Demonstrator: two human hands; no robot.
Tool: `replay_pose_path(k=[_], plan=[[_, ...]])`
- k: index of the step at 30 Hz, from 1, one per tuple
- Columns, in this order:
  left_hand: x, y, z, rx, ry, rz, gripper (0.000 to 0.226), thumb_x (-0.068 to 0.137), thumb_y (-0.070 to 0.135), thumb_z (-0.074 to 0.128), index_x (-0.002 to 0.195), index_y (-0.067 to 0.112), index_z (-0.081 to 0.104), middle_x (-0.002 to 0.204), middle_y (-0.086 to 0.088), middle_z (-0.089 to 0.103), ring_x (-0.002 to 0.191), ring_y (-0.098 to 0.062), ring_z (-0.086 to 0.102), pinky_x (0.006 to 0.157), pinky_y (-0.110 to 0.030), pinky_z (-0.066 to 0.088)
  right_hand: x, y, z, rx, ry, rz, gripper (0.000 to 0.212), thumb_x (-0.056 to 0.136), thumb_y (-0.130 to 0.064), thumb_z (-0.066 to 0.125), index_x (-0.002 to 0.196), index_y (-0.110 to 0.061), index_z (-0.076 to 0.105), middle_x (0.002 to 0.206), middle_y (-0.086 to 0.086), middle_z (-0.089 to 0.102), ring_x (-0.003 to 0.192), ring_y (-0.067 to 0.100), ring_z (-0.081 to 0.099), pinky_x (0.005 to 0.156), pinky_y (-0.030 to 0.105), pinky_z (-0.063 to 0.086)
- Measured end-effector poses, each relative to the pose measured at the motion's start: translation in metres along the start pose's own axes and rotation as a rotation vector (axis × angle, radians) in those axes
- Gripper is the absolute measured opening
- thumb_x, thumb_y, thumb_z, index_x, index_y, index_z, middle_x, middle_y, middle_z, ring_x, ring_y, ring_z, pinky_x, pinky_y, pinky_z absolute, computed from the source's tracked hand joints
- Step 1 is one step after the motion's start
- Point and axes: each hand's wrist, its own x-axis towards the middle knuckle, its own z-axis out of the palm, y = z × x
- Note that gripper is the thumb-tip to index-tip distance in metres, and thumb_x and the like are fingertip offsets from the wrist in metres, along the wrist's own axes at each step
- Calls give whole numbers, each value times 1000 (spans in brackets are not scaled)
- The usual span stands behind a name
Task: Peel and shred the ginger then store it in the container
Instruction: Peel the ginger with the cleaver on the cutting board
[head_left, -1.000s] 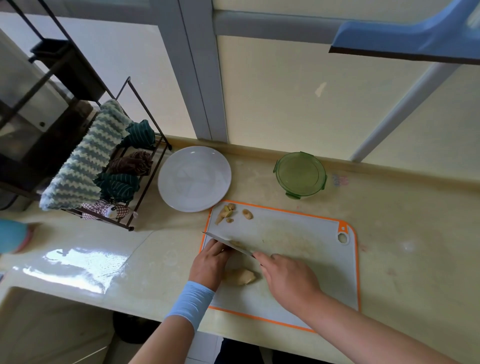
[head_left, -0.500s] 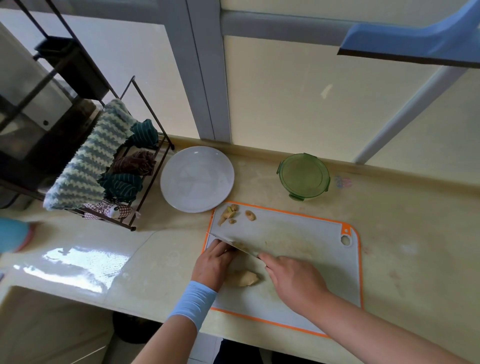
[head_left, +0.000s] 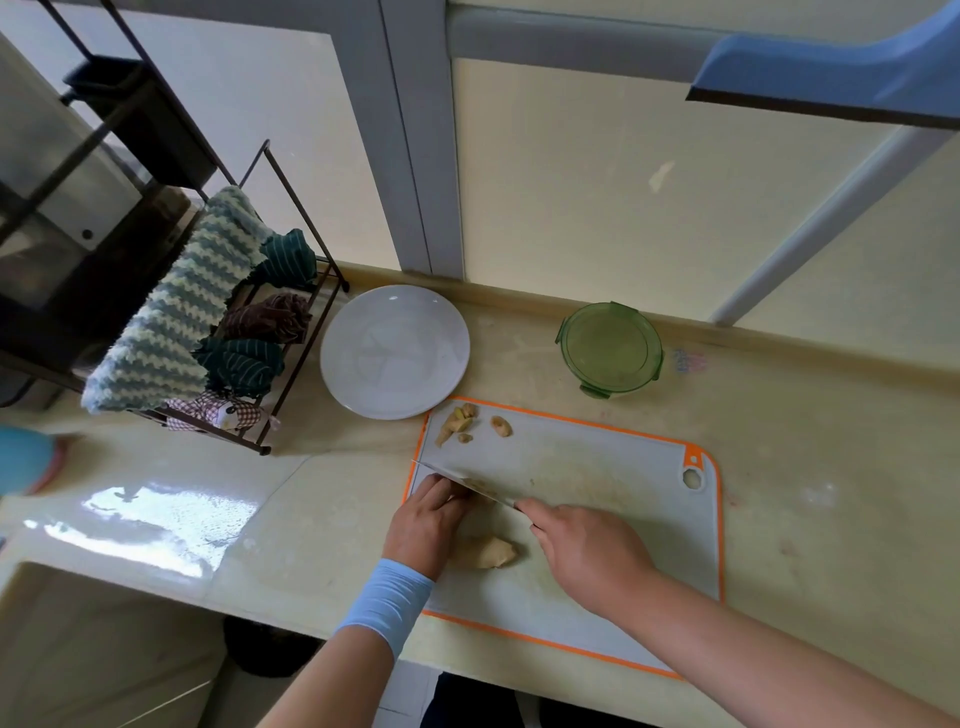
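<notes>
A pale, peeled lump of ginger (head_left: 488, 552) lies nearest, on the board (head_left: 597, 467), between the two hands and just beside the left one.

The right hand (head_left: 587, 545) is closed round the handle of a knife (head_left: 467, 483). The handle is hidden inside the grip. The blade runs slantwise toward the board's left edge, its edge down at the board.

The left hand (head_left: 426, 525) lies palm down, its fingers (head_left: 441, 488) bent against the near side of the blade. Whatever they pin is hidden under them and the steel. I cannot tell whether they hold a piece of ginger or only steady themselves on the board.

Judging by the bare lump, peeling looks done and the step in hand is cutting toward shreds. The next move calls for short, even strokes, with the left fingers tucked and creeping back from the blade. The lump has to be cut after that.

Farther off, brownish scraps (head_left: 457, 423) sit at the board's far left corner, probably trimmings. A white plate (head_left: 395, 312) rests on the surface (head_left: 805, 441) just beyond that corner. The green container (head_left: 610, 349) stands well apart past the far edge with its lid on. It must be opened before anything goes in. A rack (head_left: 291, 395) of cloths stands far left.
</notes>
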Motion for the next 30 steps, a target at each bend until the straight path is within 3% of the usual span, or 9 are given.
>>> replay_pose_path(k=[20,30], plan=[[0,1,-3,-16,39,-4,22,84,10,56,90,17,77,93,-1,65,92,-17,56,77,-20,46,0,20,-1,55,-33,-17,32,104,-35,36,135,-33,41,98,2,67,87,30,62,66,39,47],[-2,1,-2,-2,30,-9,18,76,2,72,88,15,75,103,6,52,92,-17,56,75,-22,48,30,14,15,160,6,-11,27,102,-35,41,127,-27,46,99,7,68,90,34,62,62,37,43]])
